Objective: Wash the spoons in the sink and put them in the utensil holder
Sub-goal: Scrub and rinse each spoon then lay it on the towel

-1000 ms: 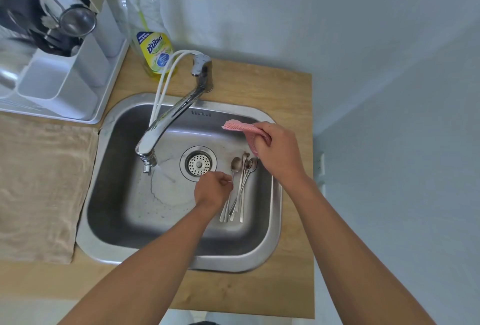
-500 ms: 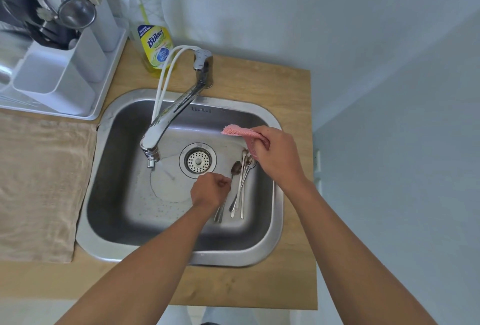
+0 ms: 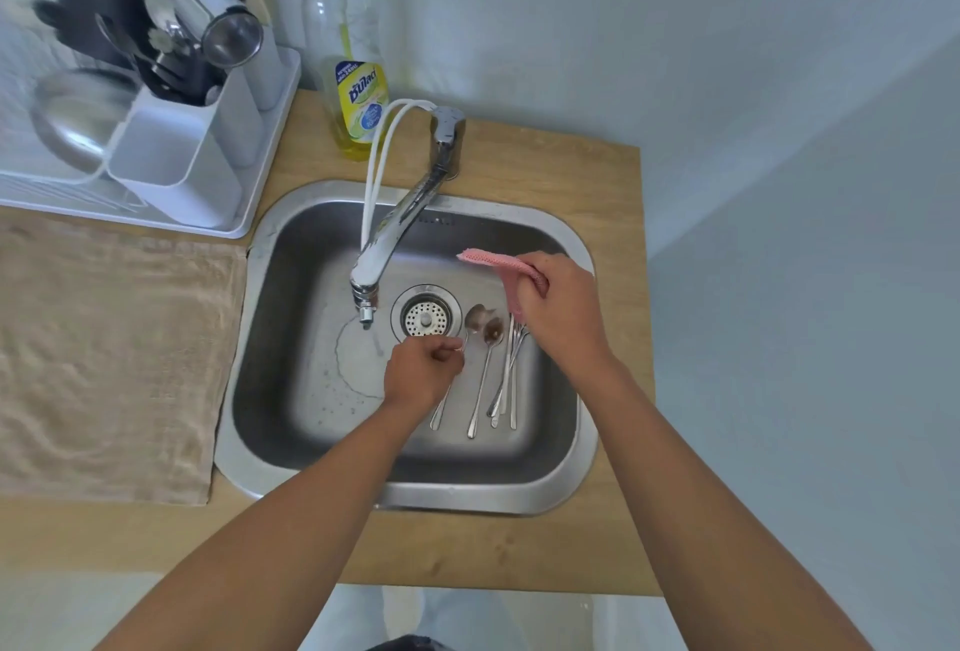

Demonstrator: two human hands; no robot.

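Several long-handled spoons [image 3: 485, 375] lie side by side on the floor of the steel sink [image 3: 291, 390], right of the drain. My left hand [image 3: 423, 372] pinches the handle of the leftmost spoon [image 3: 474, 317], whose bowl points toward the drain. Over the far ends of the right-hand spoons, my right hand [image 3: 563, 310] grips a pink scrubbing cloth [image 3: 488, 260]. A white utensil holder [image 3: 182, 151] with a few utensils stands in the drying rack at the upper left.
The tap [image 3: 400, 229] reaches over the sink, its spout left of the drain [image 3: 426, 317]. A dish soap bottle [image 3: 353, 78] stands behind the sink. A beige towel [image 3: 104, 354] covers the counter on the left. Steel bowls sit in the rack.
My left hand has separated the leftmost spoon from the group and shifted it left toward the drain. My right hand keeps holding the pink cloth in the same place.
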